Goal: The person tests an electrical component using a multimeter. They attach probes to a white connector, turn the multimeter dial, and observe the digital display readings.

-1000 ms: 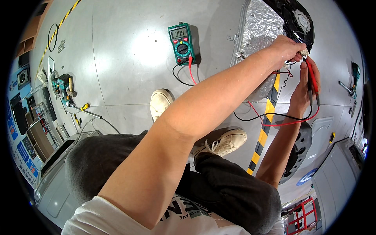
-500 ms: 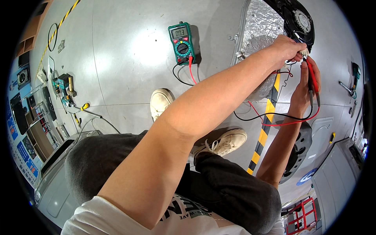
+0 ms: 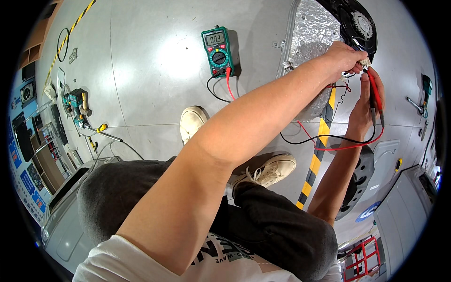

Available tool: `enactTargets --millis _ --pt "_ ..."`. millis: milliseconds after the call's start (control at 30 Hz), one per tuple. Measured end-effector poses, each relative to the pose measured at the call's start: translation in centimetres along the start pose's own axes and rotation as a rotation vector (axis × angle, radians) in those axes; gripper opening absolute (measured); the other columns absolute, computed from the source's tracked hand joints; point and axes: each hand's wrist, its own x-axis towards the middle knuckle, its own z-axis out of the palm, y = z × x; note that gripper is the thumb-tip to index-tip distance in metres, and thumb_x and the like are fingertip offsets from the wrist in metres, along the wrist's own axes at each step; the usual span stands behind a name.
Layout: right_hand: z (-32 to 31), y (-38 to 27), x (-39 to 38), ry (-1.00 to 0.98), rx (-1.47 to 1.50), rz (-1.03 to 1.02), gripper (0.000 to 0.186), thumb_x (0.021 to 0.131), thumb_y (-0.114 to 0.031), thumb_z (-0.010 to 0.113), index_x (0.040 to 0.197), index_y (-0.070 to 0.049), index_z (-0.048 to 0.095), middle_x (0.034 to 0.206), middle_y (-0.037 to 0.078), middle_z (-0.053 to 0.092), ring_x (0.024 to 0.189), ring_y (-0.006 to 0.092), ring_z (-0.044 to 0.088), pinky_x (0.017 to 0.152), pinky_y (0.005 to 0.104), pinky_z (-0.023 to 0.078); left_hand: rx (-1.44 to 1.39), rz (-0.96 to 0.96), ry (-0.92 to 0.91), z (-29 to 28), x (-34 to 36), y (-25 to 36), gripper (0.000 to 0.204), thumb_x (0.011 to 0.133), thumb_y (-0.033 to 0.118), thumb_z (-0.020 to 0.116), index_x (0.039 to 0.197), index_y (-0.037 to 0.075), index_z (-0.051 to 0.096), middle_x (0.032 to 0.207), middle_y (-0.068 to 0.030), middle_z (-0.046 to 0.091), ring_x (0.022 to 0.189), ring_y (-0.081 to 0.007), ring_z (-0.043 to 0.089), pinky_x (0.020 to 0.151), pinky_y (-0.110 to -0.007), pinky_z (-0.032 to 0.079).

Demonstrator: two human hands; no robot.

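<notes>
My left hand (image 3: 342, 57) reaches far to the upper right, its fingers pinched on a small pale wiring connector (image 3: 365, 62). Just below it, my right hand (image 3: 361, 105) grips a red test probe (image 3: 376, 91) and a black test probe (image 3: 372, 99) side by side. Their tips point up at the connector, but contact is too small to make out. Red and black leads loop leftward, passing behind my left arm. On the floor at upper middle lies a green multimeter (image 3: 217, 52) with a lit display and both leads plugged in.
Beside my hands is a foil-covered panel (image 3: 317, 23) with a black part bearing a white gear (image 3: 361, 24). Striped tape (image 3: 310, 181) crosses the floor. A cordless drill (image 3: 76, 97) lies left, a ratchet tool (image 3: 417, 107) right. A grey metal part (image 3: 359, 181) sits beyond my right forearm.
The digits on the multimeter's display have changed. Both hands, the probes and the connector stay in nearly the same place.
</notes>
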Motion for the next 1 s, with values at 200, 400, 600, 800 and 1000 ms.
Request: enactTargets --millis 200,400,600,800,1000 --pt "-0.12 0.46 0.01 0.002 0.008 -0.007 0.025 0.085 -0.012 0.063 0.106 0.002 0.061 0.100 0.009 0.062 0.091 0.0139 0.058 0.081 0.0252 0.046 0.013 -0.002 -0.001 0.13 0.02 -0.04 0.021 0.085 0.020 0.063 0.084 -0.002 0.065 0.074 -0.0090 0.063 0.060 -0.0121 0.059 0.053 -0.022 0.046" --pt "-0.04 0.12 -0.08 0.010 0.019 0.010 0.025 0.085 -0.012 0.063 0.106 0.002 0.061 0.101 0.009 0.062 0.091 0.0141 0.058 0.081 0.0252 0.046 0.011 0.002 -0.010 0.07 0.00 -0.08 0.022 0.085 0.020 0.063 0.084 -0.002 0.065 0.073 -0.0090 0.063 0.060 -0.0122 0.058 0.053 -0.022 0.046" --pt "-0.07 0.20 -0.04 0.007 0.010 -0.007 0.024 0.085 -0.010 0.063 0.106 0.001 0.061 0.100 0.009 0.062 0.091 0.0139 0.058 0.082 0.0254 0.046 0.009 0.009 -0.009 0.08 0.07 -0.13 0.022 0.085 0.020 0.063 0.084 -0.002 0.065 0.073 -0.0093 0.063 0.060 -0.0125 0.059 0.052 -0.023 0.046" --pt "-0.10 0.36 -0.01 0.002 0.009 -0.006 0.022 0.085 -0.008 0.062 0.105 0.001 0.061 0.100 0.008 0.062 0.091 0.0137 0.057 0.082 0.0257 0.046 0.002 0.008 -0.002 0.08 0.14 -0.20 0.021 0.085 0.019 0.063 0.083 -0.002 0.065 0.073 -0.0092 0.063 0.059 -0.0128 0.059 0.051 -0.023 0.046" --pt "-0.01 0.33 -0.04 0.002 0.018 -0.012 0.022 0.085 -0.008 0.062 0.105 0.002 0.061 0.100 0.008 0.062 0.091 0.0137 0.057 0.082 0.0256 0.046 0.005 0.011 -0.001 0.04 0.18 -0.23 0.021 0.085 0.019 0.063 0.083 -0.002 0.065 0.071 -0.0088 0.063 0.059 -0.0128 0.059 0.051 -0.023 0.046"
